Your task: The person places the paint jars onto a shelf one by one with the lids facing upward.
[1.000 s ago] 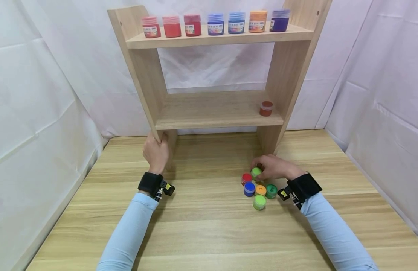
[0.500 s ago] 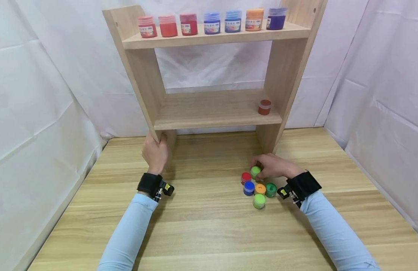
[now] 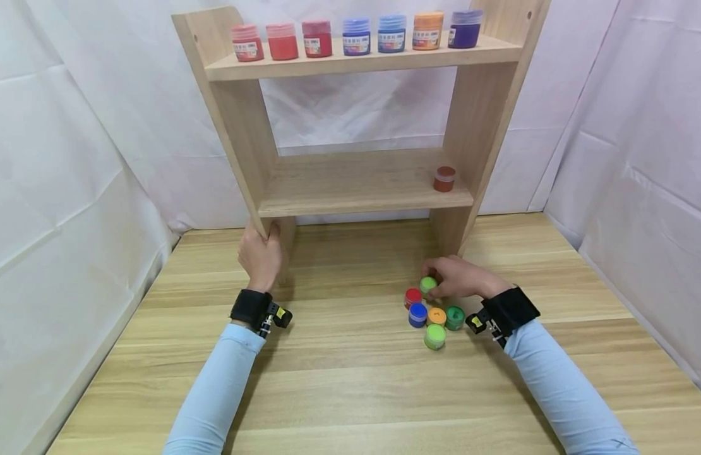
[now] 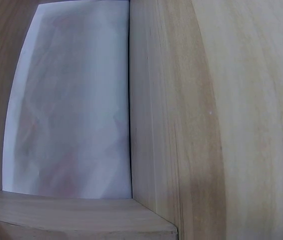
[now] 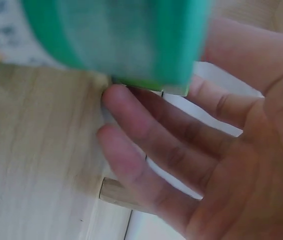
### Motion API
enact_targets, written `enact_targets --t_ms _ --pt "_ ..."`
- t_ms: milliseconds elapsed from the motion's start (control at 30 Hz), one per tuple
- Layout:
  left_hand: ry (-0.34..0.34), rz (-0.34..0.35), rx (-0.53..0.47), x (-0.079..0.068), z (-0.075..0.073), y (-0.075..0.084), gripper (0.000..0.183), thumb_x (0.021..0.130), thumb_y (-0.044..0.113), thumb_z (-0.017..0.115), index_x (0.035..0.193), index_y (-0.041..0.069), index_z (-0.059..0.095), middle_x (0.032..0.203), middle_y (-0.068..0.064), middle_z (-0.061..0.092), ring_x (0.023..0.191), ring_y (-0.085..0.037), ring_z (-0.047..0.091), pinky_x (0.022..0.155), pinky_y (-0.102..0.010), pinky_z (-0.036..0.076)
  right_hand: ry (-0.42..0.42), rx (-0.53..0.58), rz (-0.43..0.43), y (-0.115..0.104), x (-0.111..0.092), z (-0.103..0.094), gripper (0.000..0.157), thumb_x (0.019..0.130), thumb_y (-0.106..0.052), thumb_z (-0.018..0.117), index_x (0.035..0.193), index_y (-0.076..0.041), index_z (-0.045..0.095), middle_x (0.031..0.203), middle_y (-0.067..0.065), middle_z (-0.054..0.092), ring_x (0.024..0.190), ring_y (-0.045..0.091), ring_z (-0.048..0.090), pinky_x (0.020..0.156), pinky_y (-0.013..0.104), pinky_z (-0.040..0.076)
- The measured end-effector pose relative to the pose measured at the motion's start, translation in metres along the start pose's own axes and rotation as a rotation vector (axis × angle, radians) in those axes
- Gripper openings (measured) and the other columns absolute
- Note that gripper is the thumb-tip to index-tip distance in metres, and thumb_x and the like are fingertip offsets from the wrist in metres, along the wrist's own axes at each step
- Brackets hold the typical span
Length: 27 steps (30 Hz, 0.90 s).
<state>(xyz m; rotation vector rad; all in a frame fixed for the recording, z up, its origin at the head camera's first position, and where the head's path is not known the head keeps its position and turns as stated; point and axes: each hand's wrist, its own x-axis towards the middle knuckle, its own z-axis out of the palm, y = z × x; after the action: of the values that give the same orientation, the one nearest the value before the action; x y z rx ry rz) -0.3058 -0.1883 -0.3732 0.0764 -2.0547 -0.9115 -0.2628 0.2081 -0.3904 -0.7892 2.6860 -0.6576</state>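
Observation:
My left hand (image 3: 261,256) grips the lower front edge of the wooden shelf's left side panel (image 3: 231,139). In the left wrist view only the shelf's boards and white cloth show, no fingers. At the foot of the right side panel, my right hand (image 3: 457,278) holds a light green paint jar (image 3: 427,285) between thumb and fingers. Just in front sit a red jar (image 3: 413,298), a blue jar (image 3: 417,315), an orange jar (image 3: 436,316), a dark green jar (image 3: 455,318) and a second light green jar (image 3: 435,337). The dark green jar (image 5: 121,40) largely hides the held one in the right wrist view.
Several red, blue, orange and purple jars (image 3: 356,39) line the top board of the shelf (image 3: 362,67). One brown jar (image 3: 444,179) stands at the right end of the middle board. White cloth (image 3: 72,158) hangs behind and beside the wood-grain table (image 3: 339,385).
The head view has shifted slightly. Both hands keep their grips in nearly the same places, and the jars stay where they were.

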Motion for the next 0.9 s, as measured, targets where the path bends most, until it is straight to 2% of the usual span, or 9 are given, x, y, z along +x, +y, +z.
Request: enact_targets --t_ms 200,533,667,900 --pt "-0.008 -0.005 0.001 -0.0002 -0.0003 -0.0005 0.020 0.091 0.030 0.058 0.088 0.010 0.059 0.082 -0.005 0.063 0.072 -0.022 0.059 0.053 -0.038 0.033 0.031 0.010 -0.029 0.0015 -0.0018 -0.0008 0.026 0.078 -0.014 0.075 0.100 -0.013 0.061 0.092 0.000 0.062 0.081 0.015 0.060 0.068 0.030 0.048" --pt "-0.008 -0.007 0.013 -0.0008 0.0011 -0.0022 0.022 0.091 0.032 0.058 0.087 0.010 0.059 0.082 -0.005 0.062 0.072 -0.023 0.058 0.053 -0.040 0.034 0.040 0.032 -0.026 0.0044 -0.0023 0.0011 0.025 0.081 -0.012 0.072 0.105 -0.015 0.062 0.093 0.000 0.062 0.080 0.018 0.057 0.068 0.030 0.048" --pt "-0.008 -0.007 0.001 -0.0015 0.0004 -0.0026 0.023 0.091 0.032 0.058 0.092 0.010 0.062 0.087 -0.006 0.065 0.076 -0.023 0.060 0.054 -0.040 0.036 0.062 0.036 -0.050 0.0054 -0.0031 0.0003 0.028 0.082 -0.009 0.070 0.108 -0.011 0.062 0.093 0.001 0.062 0.080 0.018 0.057 0.069 0.032 0.048" --pt "-0.011 0.001 0.003 -0.0004 0.0001 -0.0023 0.022 0.091 0.032 0.058 0.091 0.010 0.061 0.084 -0.005 0.063 0.074 -0.022 0.059 0.055 -0.040 0.036 0.085 0.010 -0.120 0.0016 -0.0069 -0.0050 0.032 0.083 -0.009 0.068 0.115 -0.007 0.063 0.092 0.000 0.062 0.076 0.018 0.055 0.066 0.031 0.047"
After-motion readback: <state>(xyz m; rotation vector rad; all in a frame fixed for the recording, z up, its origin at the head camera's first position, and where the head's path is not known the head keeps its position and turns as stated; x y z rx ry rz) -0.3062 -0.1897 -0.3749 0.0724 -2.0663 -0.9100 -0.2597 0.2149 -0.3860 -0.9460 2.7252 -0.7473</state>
